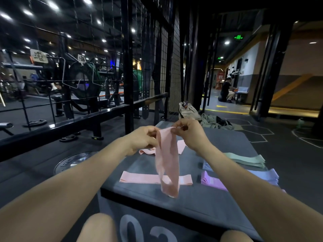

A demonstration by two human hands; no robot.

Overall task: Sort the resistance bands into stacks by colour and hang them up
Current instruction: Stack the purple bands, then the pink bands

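two-hand grip [164, 135], pink band [167, 163]

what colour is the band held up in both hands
Pale pink. The band hangs from the left hand and right hand, clearest in the head view.

- The right forearm [244, 173] crosses the blue band stack [267, 174] and the purple band stack [212, 182], hiding their middles.
- The hanging pink band [167, 165] covers part of the flat pink band [139, 178] and of another pink band [148, 151] behind it.
- The number printed on the grey box [201, 206] is cut off by the bottom edge.
- A distant crouching person [225, 90] is too small to make out.
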